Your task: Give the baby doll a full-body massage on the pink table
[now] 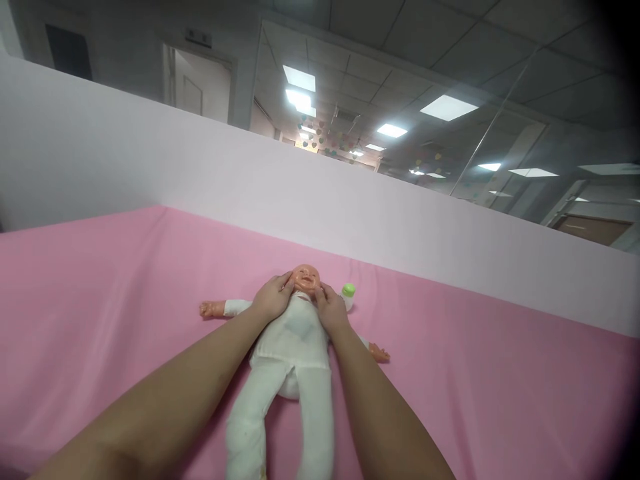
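Note:
A baby doll (pixel 293 353) in a white suit lies on its back on the pink sheet (pixel 100 300), arms spread, legs toward me. My left hand (pixel 273 298) rests against the left side of the doll's head (pixel 306 277), fingers laid along the cheek. My right hand (pixel 330 308) touches the other side of the head, thumb near the chin. Both hands cup the face without lifting it.
A small bottle with a green cap (pixel 348 293) stands just right of the doll's head. A white partition wall (pixel 350 207) runs along the far edge of the pink surface. Ceiling lights and a doorway show beyond it.

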### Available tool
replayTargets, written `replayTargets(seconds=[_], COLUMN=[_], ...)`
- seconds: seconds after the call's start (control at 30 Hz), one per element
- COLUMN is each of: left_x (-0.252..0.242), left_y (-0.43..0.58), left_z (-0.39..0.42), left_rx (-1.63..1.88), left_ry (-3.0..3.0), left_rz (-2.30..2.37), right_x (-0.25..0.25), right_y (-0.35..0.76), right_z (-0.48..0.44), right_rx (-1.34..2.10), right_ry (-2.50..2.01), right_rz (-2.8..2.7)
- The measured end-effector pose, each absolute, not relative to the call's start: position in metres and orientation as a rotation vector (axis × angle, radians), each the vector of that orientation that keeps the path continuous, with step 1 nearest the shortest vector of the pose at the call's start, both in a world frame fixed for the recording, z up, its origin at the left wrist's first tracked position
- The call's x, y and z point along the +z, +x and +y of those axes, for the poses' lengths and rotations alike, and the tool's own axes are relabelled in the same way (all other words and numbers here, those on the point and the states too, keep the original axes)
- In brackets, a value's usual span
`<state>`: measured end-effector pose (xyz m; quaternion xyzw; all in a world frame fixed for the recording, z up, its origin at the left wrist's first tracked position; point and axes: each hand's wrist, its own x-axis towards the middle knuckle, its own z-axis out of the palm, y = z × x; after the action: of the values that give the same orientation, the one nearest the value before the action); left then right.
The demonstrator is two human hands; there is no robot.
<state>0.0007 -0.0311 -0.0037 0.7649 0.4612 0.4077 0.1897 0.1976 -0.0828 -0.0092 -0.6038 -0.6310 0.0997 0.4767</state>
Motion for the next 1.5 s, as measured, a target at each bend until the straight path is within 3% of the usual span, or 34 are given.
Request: replayTargets(seconds=[0.77, 1.5], left_x=[-0.01, 0.003], left_y=[0.004, 0.006], left_z=[-0.026, -0.036], left_rx=[1.075, 1.072], left_ry=[2.188, 2.19], left_rz=[1.361, 1.345], right_x=[-0.005, -0.004], right_y=[0.196, 0.193], right_z=[-0.085, -0.085], right_rx=[0.404, 0.308], right_ry=[-1.452, -1.574], right_rz=[-1.434, -1.422])
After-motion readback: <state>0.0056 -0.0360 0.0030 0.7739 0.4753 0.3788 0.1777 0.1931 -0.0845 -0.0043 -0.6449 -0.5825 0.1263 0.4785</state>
